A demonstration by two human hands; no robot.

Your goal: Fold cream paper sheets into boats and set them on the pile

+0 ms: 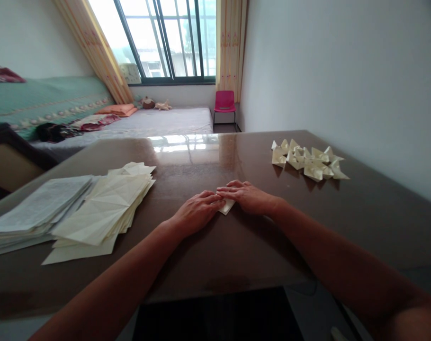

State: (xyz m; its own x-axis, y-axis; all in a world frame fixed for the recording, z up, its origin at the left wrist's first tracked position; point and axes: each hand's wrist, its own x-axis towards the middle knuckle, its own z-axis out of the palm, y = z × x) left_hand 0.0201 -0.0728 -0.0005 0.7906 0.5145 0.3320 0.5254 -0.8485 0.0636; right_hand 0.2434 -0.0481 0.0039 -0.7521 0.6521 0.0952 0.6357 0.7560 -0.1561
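A small folded piece of cream paper lies on the table in front of me, largely covered by my fingers. My left hand holds its left side, fingers bent together over it. From the right, my right hand presses on the paper's upper part, its fingers pressed together and reaching across to the left fingertips. Both thumbs are mostly hidden. To the left lies a stack of creased cream paper sheets. A cluster of folded paper pieces with pointed corners stands on the right.
The glossy brown table reflects the window. Beside the creased sheets is a pile of printed sheets. A white wall runs along the right. Beyond the table are a bed and a pink chair.
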